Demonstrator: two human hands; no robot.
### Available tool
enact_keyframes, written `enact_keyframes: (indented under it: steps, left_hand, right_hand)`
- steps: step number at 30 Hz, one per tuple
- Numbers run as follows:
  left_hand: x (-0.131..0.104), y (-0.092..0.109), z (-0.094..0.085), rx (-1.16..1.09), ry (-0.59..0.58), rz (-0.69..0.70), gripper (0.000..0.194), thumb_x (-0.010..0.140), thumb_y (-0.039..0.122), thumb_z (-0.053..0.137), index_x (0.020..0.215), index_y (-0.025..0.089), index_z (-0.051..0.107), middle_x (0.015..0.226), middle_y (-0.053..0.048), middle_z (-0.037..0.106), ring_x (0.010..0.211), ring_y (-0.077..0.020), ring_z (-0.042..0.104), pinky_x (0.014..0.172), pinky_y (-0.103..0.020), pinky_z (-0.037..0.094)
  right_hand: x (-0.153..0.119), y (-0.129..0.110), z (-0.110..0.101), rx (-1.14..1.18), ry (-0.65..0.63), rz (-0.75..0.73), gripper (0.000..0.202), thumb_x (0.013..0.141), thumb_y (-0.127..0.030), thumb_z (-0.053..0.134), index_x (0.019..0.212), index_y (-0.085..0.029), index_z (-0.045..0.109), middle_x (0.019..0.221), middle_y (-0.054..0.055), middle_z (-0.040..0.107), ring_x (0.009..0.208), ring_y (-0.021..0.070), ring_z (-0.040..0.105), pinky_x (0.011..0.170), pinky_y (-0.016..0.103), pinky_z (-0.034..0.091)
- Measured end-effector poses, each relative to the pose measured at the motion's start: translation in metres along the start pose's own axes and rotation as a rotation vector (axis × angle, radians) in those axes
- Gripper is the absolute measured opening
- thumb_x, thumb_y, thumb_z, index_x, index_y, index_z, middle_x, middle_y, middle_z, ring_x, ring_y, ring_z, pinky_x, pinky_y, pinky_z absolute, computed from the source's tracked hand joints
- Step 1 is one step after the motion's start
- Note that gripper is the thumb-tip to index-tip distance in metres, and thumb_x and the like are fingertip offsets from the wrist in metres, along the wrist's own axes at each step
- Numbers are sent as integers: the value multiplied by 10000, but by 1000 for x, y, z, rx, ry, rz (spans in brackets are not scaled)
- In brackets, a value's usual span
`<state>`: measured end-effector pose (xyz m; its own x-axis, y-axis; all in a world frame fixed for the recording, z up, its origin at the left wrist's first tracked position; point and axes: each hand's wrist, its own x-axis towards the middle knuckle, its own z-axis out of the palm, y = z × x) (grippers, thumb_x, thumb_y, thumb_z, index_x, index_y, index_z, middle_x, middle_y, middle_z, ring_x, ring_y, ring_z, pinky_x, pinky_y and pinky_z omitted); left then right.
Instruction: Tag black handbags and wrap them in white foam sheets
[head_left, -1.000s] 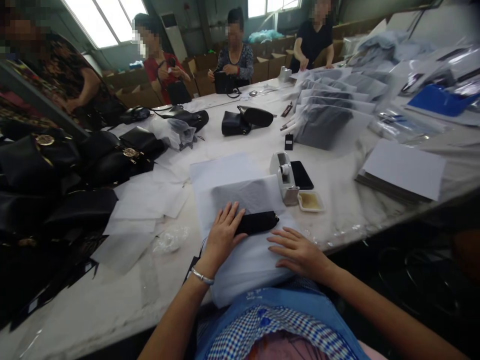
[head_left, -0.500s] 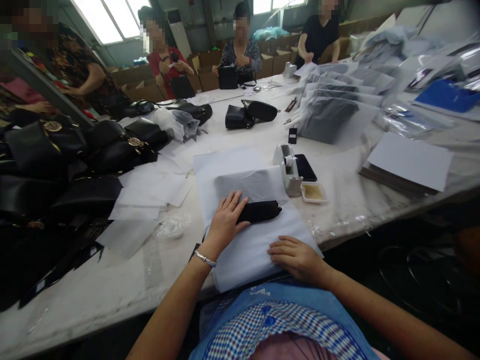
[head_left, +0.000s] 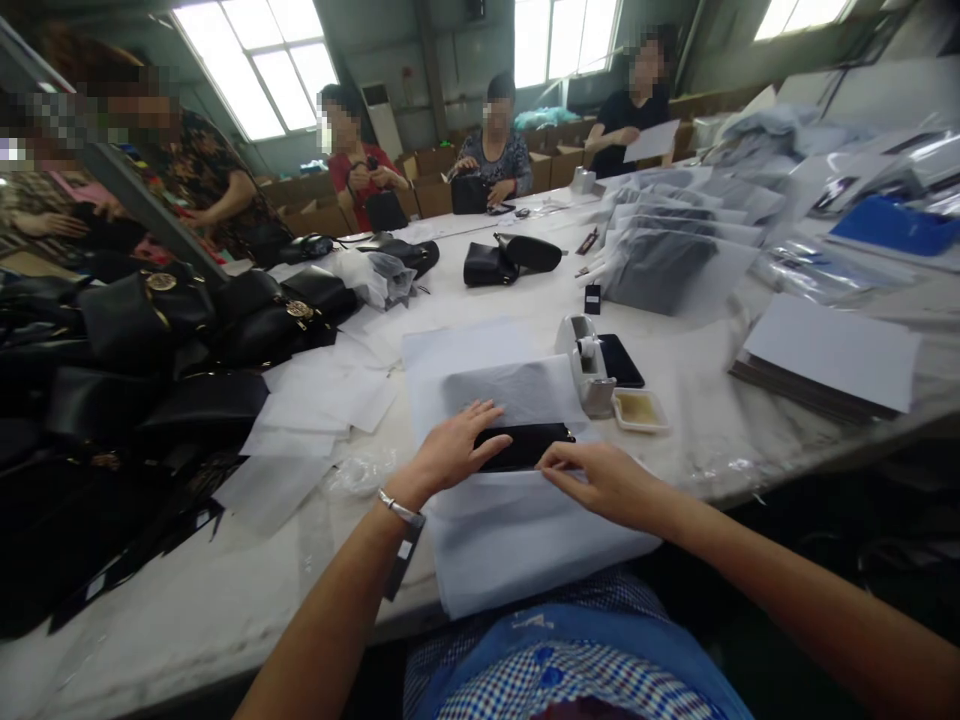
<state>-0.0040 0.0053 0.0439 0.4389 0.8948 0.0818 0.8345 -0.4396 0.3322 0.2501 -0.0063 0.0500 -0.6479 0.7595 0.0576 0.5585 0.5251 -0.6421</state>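
A black bag lies on white tissue paper, part of it seen greyish through a sheet folded over its far side. My left hand rests flat on the bag's left end, fingers stretched out. At the near edge of the bag, my right hand pinches the edge of a tissue sheet between thumb and fingers. A black tag hangs by my left wrist. Just beyond my right hand stands a tape dispenser, with a small white dish beside it.
Black bags are heaped at the left, near loose white sheets. Wrapped bags stack up at the back right, with a pile of cards nearer. Two black pieces lie mid-table. Several people work around the far side.
My right hand has come up from the near paper to the bag's near edge, bringing a sheet edge with it. My left hand stays on the bag. The camera view has tilted up.
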Motion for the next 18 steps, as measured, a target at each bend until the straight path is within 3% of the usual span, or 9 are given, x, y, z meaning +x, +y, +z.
enact_keyframes:
  steps: [4,8,10,13,16,18]
  left_hand:
    - [9,-3,-28,-18,-99,58,492,1005,510,252,1216,272,627,1368,-3,591,1284,-200,529,1037,-369,466]
    - [8,-1,-35,16,-129,96,410,846,559,607,1095,243,683,1389,-56,570,1257,-257,556,991,-362,500]
    - [6,0,-31,28,-123,81,356,799,452,707,1049,200,694,1429,-100,524,1284,-280,527,1030,-367,469]
    - [6,-2,-26,12,-120,48,175,871,291,619,979,186,708,1442,-102,508,1296,-253,517,1070,-352,429]
    - [8,-6,-26,-40,-151,39,166,886,276,583,946,200,718,1443,-82,511,1287,-236,527,1073,-322,418]
    - [9,-7,-28,-77,-168,35,167,879,290,595,947,202,720,1451,-83,502,1284,-239,530,1074,-313,410]
  right_hand:
    - [43,-3,-19,-114,0,14,166,883,-289,553,857,-218,701,860,28,747,785,196,683,700,271,480]
    - [72,2,-30,-119,-36,7,167,859,-268,560,819,-192,703,822,32,740,756,188,668,670,255,469]
    - [76,4,-33,-113,-39,-11,190,875,-283,547,821,-188,703,824,33,739,762,186,668,670,250,469]
    - [73,2,-30,-136,-44,-25,256,904,-408,543,955,-211,700,894,39,742,824,209,678,714,274,478]
    - [69,-1,-22,-270,-32,-22,479,836,-544,624,1203,-237,611,951,61,740,890,268,683,744,324,489]
    - [71,-1,-16,-346,-26,-48,444,826,-476,665,1195,-237,609,977,66,735,917,275,681,761,329,488]
